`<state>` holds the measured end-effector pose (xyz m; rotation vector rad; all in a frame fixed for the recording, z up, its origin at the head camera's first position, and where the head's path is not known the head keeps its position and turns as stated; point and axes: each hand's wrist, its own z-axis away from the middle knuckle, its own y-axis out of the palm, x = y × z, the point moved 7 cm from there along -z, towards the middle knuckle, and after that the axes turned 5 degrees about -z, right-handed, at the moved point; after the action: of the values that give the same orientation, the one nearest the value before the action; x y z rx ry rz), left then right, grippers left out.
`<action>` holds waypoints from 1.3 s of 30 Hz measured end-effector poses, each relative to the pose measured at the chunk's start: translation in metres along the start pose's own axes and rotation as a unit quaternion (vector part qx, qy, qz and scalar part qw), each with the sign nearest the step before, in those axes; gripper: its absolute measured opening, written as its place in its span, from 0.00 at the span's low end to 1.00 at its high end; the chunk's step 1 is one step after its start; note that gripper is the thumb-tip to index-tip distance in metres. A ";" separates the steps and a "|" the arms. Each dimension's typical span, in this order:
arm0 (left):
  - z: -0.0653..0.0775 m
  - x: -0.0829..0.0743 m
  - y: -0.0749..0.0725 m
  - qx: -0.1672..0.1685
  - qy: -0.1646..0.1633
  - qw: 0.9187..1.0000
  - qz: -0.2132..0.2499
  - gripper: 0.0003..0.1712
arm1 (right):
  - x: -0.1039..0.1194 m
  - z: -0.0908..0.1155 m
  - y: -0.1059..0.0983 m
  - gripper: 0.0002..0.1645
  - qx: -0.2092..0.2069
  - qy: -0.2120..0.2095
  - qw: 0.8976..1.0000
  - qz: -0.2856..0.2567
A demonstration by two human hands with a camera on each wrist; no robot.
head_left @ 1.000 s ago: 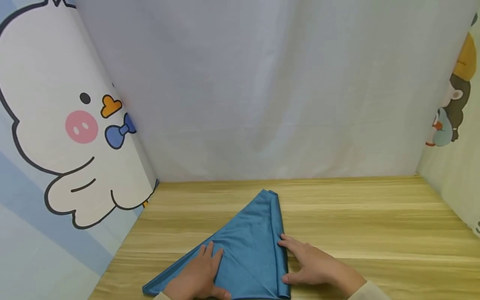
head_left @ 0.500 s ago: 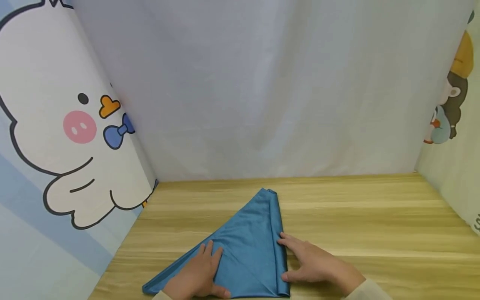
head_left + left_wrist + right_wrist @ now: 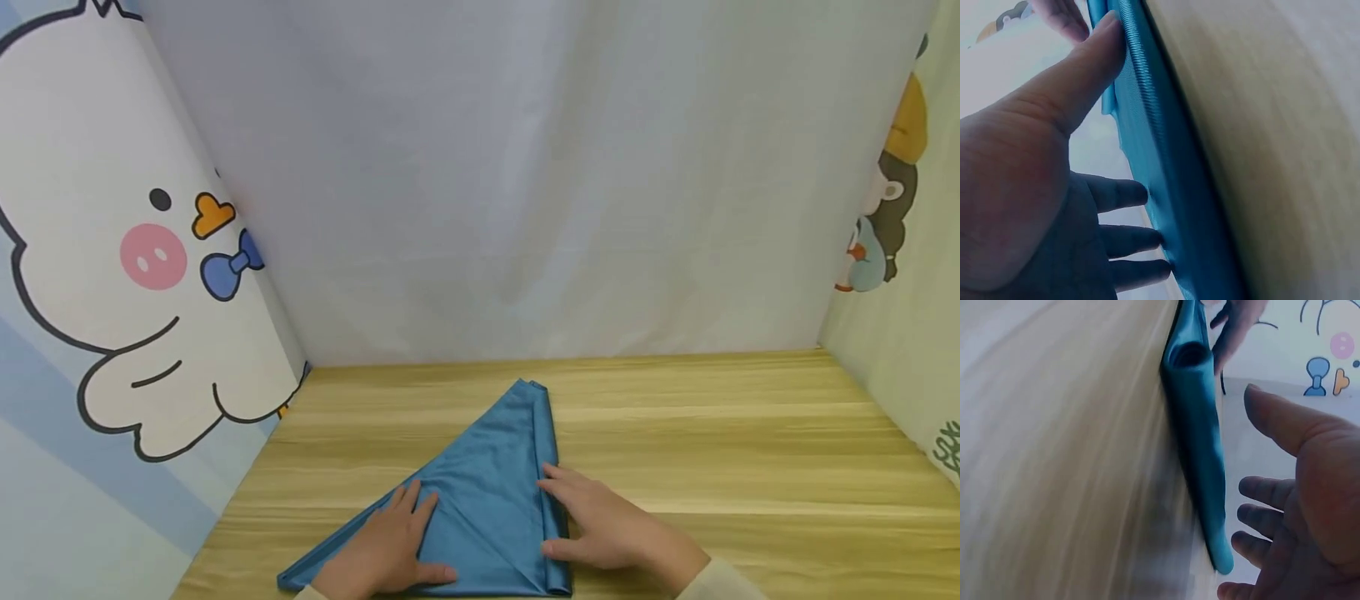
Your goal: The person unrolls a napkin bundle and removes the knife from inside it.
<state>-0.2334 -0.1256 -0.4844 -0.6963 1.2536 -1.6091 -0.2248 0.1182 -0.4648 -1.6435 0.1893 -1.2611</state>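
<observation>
A shiny blue cloth [image 3: 487,492] lies folded into a triangle on the table, its right edge rolled into a narrow tube [image 3: 1194,425]. My left hand [image 3: 386,546] rests on the cloth's left part with fingers spread; in the left wrist view its thumb and fingertips touch the fabric near the front edge. Over the rolled edge is my right hand [image 3: 607,525], fingers extended and slightly apart. In the right wrist view that hand [image 3: 1310,500] shows a gap between its fingertips and the roll, whose open end faces the camera.
The wood-grain table [image 3: 735,467] extends to the right of the cloth. A pale curtain [image 3: 525,183] hangs along its back edge. Printed sheets flank it, a white cartoon bird [image 3: 112,267] on the left and small figures [image 3: 892,192] on the right.
My right hand has shifted left, from the outer side of the rolled edge to above it. The left hand stays on the cloth. The head view has turned slightly.
</observation>
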 end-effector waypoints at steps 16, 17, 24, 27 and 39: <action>-0.007 -0.002 -0.002 0.008 -0.026 1.000 -0.013 0.64 | -0.011 -0.012 0.012 0.54 0.026 0.028 0.997 0.064; -0.007 -0.002 -0.003 0.009 -0.026 1.000 -0.012 0.64 | -0.012 -0.012 0.011 0.54 0.024 0.029 0.997 0.063; -0.009 -0.003 -0.003 -0.001 -0.027 1.000 -0.013 0.64 | -0.013 -0.011 0.010 0.54 0.018 0.030 0.998 0.057; -0.008 -0.002 -0.005 -0.004 -0.042 0.999 -0.019 0.63 | -0.012 -0.010 0.010 0.54 0.012 0.027 0.999 0.045; -0.005 0.005 0.002 0.002 -0.057 0.998 -0.026 0.68 | -0.016 -0.009 0.007 0.54 0.008 0.035 0.998 0.046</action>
<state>-0.2391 -0.1277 -0.4888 -0.8137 1.1572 -1.5902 -0.2357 0.1194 -0.4806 -1.5595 0.2945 -1.2482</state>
